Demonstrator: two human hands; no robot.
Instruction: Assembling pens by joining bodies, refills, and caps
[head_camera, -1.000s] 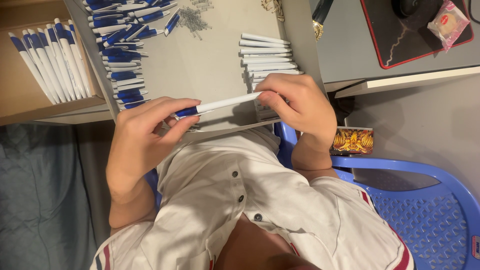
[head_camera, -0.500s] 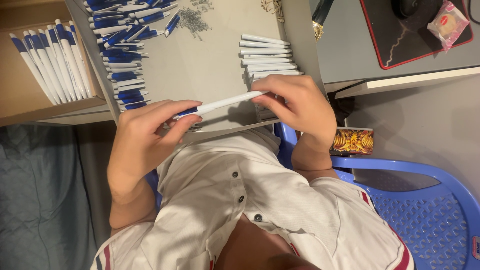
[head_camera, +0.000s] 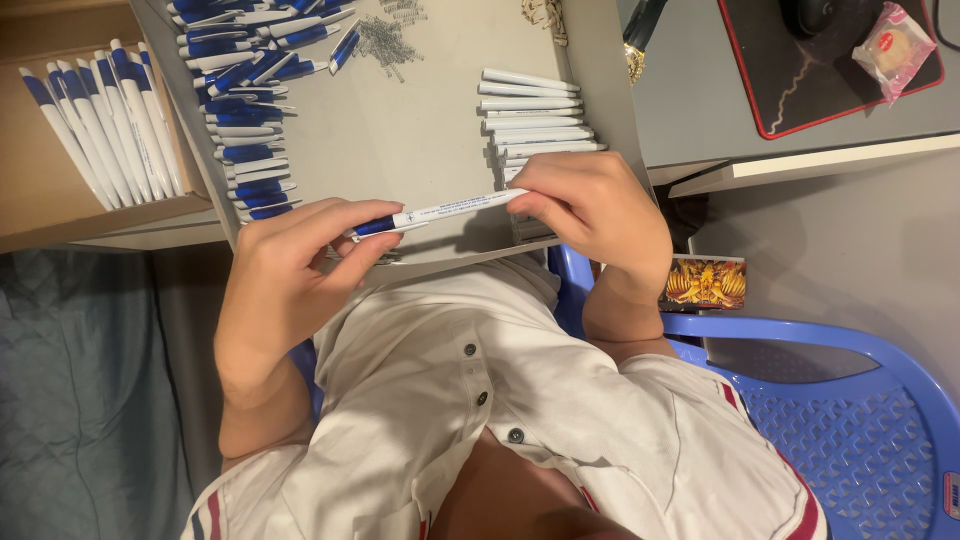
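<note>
The person sits close against the near edge of the bench, holding one white pen with a blue end level just above that edge; the left hand pinches the blue end between thumb and curled fingers, closed snugly on it; the right hand grips the white barrel end, fingers folded over it, closed as well. So the pen spans the gap between the two hands, each hand at one end and the middle of the barrel bare.

What could go amiss, as I judge it: the pen hangs right at the near edge, so a slackened pinch on either end could drop it into the lap rather than onto the bench; if the two halves are only loosely joined, a twist or pull could part them and let a small piece jump out, and it would be hard to find on the dark cloth at the left.

Just beyond the right hand a neat stack of white barrels lies near the right edge; a careless elbow or wrist could scatter it; a heap of blue-and-white pens sits toward the far left corner, with tiny springs beside it, and finished pens lie in a cardboard box off the left edge.
</note>
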